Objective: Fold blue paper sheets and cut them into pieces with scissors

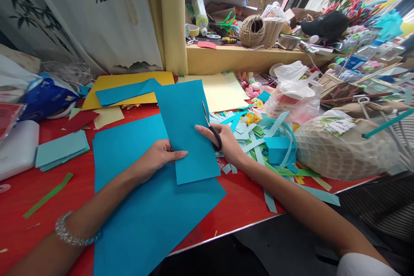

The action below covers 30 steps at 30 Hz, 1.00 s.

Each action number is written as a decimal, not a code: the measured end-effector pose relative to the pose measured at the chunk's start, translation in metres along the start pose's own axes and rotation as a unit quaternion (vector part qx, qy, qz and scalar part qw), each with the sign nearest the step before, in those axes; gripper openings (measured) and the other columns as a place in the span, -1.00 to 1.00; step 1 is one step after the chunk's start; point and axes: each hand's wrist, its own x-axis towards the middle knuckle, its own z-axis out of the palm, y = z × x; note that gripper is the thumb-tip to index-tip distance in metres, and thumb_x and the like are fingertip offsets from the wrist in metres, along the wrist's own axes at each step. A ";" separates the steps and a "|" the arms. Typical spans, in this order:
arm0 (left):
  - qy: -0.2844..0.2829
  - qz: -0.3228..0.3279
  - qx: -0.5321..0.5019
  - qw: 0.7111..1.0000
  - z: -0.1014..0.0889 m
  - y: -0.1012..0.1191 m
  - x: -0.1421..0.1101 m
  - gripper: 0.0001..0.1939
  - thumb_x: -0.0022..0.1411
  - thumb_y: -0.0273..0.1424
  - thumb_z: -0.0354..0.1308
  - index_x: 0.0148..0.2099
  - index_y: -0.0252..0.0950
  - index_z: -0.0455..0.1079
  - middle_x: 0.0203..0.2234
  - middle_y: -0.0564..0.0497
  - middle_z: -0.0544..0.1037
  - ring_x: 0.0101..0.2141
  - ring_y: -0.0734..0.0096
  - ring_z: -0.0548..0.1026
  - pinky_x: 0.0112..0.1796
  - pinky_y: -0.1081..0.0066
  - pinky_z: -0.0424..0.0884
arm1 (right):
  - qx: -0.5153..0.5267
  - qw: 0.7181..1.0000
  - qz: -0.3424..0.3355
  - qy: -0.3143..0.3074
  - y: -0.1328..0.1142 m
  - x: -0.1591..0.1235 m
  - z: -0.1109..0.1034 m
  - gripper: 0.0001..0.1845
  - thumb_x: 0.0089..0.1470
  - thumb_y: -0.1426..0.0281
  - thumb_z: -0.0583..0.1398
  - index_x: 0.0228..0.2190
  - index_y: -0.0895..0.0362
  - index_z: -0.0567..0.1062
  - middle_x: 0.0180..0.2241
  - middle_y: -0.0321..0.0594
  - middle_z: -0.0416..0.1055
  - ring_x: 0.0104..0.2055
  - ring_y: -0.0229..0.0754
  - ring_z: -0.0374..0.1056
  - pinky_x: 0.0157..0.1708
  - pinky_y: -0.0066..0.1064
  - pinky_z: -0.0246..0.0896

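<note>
My left hand [164,154] pinches the left edge of a blue paper rectangle [190,125], thumb on top and fingers behind it. In my right hand [226,141] is a pair of scissors [217,138] with black handles. Their blades point up and away along the right side of the rectangle, and my right thumb lies over the paper's edge. Beneath the rectangle, a large blue sheet [136,220] lies flat on the red table [61,194]. Whether the blades touch the paper I cannot tell.
Paper strips and scraps [258,138] are heaped right of my hands, beside a netted pale bundle [343,144]. Light-blue paper pieces [63,148] are stacked at left, near a green strip [48,196]. Yellow sheets [129,79] lie behind. Twine [252,30] and clutter fill the windowsill.
</note>
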 end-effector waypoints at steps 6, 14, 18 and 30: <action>0.002 -0.010 0.010 1.000 0.002 0.000 -0.002 -0.58 0.05 -0.28 0.31 -0.01 -0.25 0.43 -0.07 -0.03 0.56 -0.11 0.15 0.54 -0.14 0.23 0.52 | -0.008 1.000 -0.001 0.006 -0.002 0.000 -0.001 -0.47 -0.10 -0.13 0.18 -0.49 0.12 0.48 -0.52 -0.19 0.36 -0.49 -0.24 0.28 -0.53 -0.40 0.25; 0.000 -0.011 0.029 1.000 0.006 0.003 -0.002 -0.57 0.07 -0.26 0.29 0.00 -0.23 0.41 -0.03 -0.02 0.53 -0.09 0.20 0.53 -0.13 0.26 0.51 | -0.018 1.000 0.004 0.009 -0.004 0.000 -0.002 -0.44 -0.09 -0.15 0.16 -0.48 0.11 0.48 -0.51 -0.19 0.38 -0.46 -0.22 0.30 -0.50 -0.39 0.25; -0.010 -0.008 0.031 0.999 0.007 0.000 -0.003 -0.57 0.08 -0.25 0.28 0.01 -0.22 0.41 0.01 -0.01 0.51 -0.07 0.20 0.51 -0.11 0.24 0.50 | -0.012 1.000 -0.007 0.008 -0.003 0.001 -0.003 -0.46 -0.07 -0.14 0.15 -0.50 0.11 0.47 -0.53 -0.21 0.36 -0.48 -0.24 0.29 -0.50 -0.38 0.23; 0.002 -0.015 0.040 0.999 0.013 0.002 -0.004 -0.55 0.01 -0.21 0.31 -0.04 -0.26 0.44 -0.03 -0.09 0.53 -0.07 0.06 0.51 -0.08 0.09 0.44 | -0.029 0.999 -0.008 0.032 -0.002 0.004 -0.005 -0.47 -0.10 -0.14 0.17 -0.56 0.10 0.41 -0.61 -0.26 0.28 -0.51 -0.23 0.24 -0.53 -0.38 0.20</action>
